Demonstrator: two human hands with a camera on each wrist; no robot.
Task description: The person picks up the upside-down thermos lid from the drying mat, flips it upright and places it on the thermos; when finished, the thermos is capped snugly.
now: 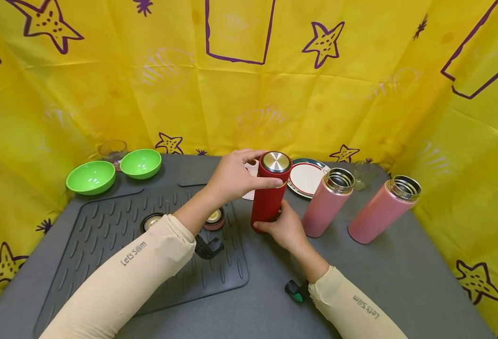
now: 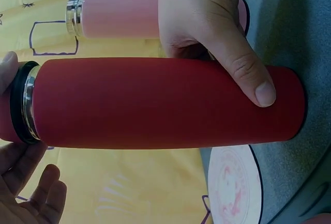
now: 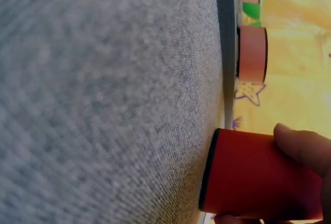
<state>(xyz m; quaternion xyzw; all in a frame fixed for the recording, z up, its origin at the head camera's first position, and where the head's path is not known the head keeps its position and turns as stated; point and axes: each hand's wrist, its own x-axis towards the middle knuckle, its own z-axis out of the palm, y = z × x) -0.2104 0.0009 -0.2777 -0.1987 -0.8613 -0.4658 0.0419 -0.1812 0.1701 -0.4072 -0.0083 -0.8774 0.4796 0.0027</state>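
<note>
At the centre of the frame, a red flask [image 1: 270,197] is held upright on the grey table [image 1: 384,278]. Its lower body is gripped by the right hand [image 1: 286,229], while its lid [image 1: 276,163] is grasped by the left hand [image 1: 232,178]. Two open pink flasks [image 1: 327,201] stand just to its right.

A grey table [image 1: 401,282] is enclosed at the far side, left and right by a creased yellow curtain [image 1: 105,94] printed with purple stars and outlines, all evenly lit.
</note>
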